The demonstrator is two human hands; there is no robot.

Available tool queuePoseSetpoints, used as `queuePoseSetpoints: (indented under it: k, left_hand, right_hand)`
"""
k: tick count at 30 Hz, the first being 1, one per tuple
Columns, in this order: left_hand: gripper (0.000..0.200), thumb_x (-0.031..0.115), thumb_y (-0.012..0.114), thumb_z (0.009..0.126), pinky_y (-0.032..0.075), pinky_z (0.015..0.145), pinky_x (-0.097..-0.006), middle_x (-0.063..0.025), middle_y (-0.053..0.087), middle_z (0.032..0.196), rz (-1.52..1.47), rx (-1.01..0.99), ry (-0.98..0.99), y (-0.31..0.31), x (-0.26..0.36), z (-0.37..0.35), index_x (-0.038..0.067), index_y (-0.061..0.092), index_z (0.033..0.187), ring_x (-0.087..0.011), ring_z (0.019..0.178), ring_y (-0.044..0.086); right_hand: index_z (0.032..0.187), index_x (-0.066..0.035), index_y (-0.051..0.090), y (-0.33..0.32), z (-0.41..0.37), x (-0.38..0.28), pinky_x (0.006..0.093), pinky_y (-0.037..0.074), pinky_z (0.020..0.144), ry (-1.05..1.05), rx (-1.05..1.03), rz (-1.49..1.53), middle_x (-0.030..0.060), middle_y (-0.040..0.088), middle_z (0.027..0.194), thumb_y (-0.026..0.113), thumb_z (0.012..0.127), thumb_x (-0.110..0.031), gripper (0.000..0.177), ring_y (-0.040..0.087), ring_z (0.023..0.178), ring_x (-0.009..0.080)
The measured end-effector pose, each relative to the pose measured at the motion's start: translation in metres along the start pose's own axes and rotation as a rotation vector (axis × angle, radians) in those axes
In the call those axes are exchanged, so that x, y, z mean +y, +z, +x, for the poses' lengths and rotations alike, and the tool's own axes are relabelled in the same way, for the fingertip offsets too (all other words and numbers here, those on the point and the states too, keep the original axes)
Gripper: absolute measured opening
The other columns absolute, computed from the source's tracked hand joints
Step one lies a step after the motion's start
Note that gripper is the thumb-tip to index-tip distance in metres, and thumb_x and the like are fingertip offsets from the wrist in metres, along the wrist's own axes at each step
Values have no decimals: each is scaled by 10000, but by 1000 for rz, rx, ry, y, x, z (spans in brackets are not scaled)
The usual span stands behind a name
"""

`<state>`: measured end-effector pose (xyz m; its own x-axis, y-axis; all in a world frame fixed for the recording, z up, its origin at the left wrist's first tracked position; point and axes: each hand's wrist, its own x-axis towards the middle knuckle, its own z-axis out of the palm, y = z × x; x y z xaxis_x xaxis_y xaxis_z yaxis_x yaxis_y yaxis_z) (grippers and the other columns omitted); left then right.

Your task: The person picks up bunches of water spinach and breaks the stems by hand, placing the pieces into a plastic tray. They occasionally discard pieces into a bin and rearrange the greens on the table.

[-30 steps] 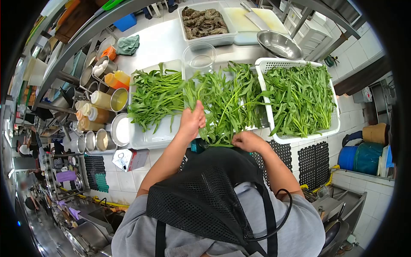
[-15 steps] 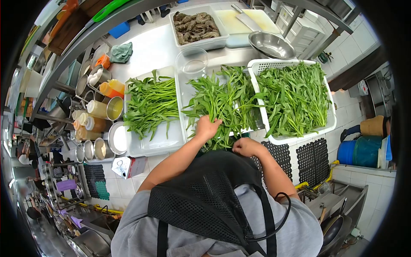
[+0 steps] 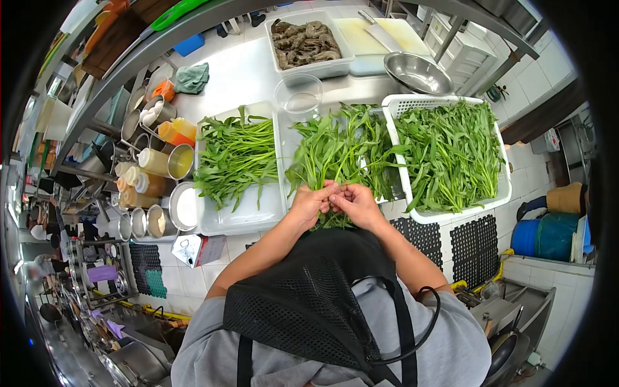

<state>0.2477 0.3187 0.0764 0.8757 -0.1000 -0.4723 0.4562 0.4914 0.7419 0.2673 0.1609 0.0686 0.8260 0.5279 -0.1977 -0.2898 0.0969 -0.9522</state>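
Loose leafy green stems (image 3: 335, 145) lie at the middle of the counter, in front of my body. My left hand (image 3: 314, 201) is closed on some of these stems at their near end. Right beside it, my right hand (image 3: 354, 201) pinches at the same spot, its fingertips meeting those of my left hand. To the left, a shallow clear tray (image 3: 248, 216) holds greens laid in a row (image 3: 248, 155). On the right stands a white perforated basket (image 3: 412, 209) filled with more leafy greens (image 3: 451, 155).
A tub of shrimp (image 3: 306, 44), a clear round container (image 3: 298, 95), a knife (image 3: 385, 35) on a cutting board (image 3: 412, 40) and a metal bowl (image 3: 419, 72) stand farther back. Sauce bottles (image 3: 153, 161) and small bowls line the left. A metal shelf rail crosses above.
My right hand has moved up and left to meet my left hand at the stems. My left hand now has its fingertips against my right. The whole view has shifted slightly.
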Motion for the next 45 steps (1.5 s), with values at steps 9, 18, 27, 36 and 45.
queuePoseSetpoints:
  k: [9, 18, 27, 36, 45]
  left_hand:
    - [334, 355, 589, 928, 312, 479, -266, -6, 418, 613, -199, 35, 17, -10, 17, 1, 60, 496, 799, -119, 497, 381]
    - [299, 311, 626, 908, 384, 550, -269, -4, 502, 712, -142, 65, 120, 0, 27, -1, 24, 599, 986, -123, 579, 473]
    - [181, 135, 726, 820, 411, 524, -274, -24, 600, 769, -26, 107, 212, -1, 25, -2, 29, 618, 918, -119, 591, 531]
    - [146, 91, 653, 870, 464, 628, -302, -62, 603, 886, -44, -129, 312, 5, 30, -21, 60, 568, 984, -175, 752, 591]
    - [146, 158, 509, 962, 494, 653, -336, -81, 594, 854, -137, 79, -122, -39, 7, -1, 32, 547, 1025, -189, 697, 570]
  right_hand:
    - [972, 24, 536, -12, -13, -62, 290, 545, 666, -246, 60, 155, 122, 663, 896, 577, 894, -12, 95, 666, 751, 185]
    - [1134, 1, 518, -10, -5, -14, 250, 496, 595, -2, -106, 12, 60, 621, 747, 629, 870, -32, 288, 606, 659, 118]
    - [882, -12, 576, -2, -9, -12, 226, 416, 518, -26, -32, -174, 7, 555, 661, 580, 895, -94, 83, 507, 576, 57]
    - [797, -33, 539, -21, -5, -12, 270, 450, 486, 168, 278, 605, 47, 562, 678, 527, 871, -82, 90, 484, 502, 118]
    - [964, -2, 676, -70, -46, 19, 335, 512, 679, 233, -219, -950, 126, 699, 835, 659, 804, -173, 234, 650, 694, 216]
